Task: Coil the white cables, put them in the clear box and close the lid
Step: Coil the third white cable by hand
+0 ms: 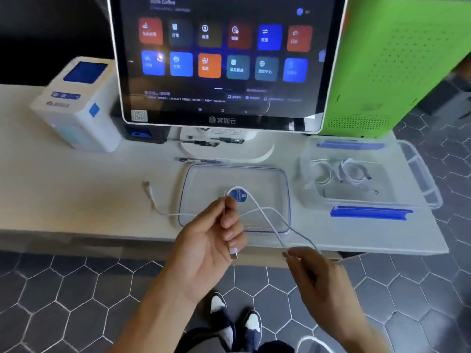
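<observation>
Fingers of the left hand [214, 240] pinch one end of a white cable [257, 208] with its plug hanging below the fist, probably to anchor the first loop, while the right hand [313, 271] pinches the strand lightly nearer the counter edge, seemingly to feed slack; the far plug lies on the counter to the left. Just behind the hands the lid [234, 179] rests flat, apart from the clear box [356, 197], which sits open to the right with other coiled cables [344, 173] inside. Everything sits on a pale counter [76, 200] below a touchscreen terminal [224, 59], beside a green case [392, 59], above dark hexagon floor tiles [63, 289].
</observation>
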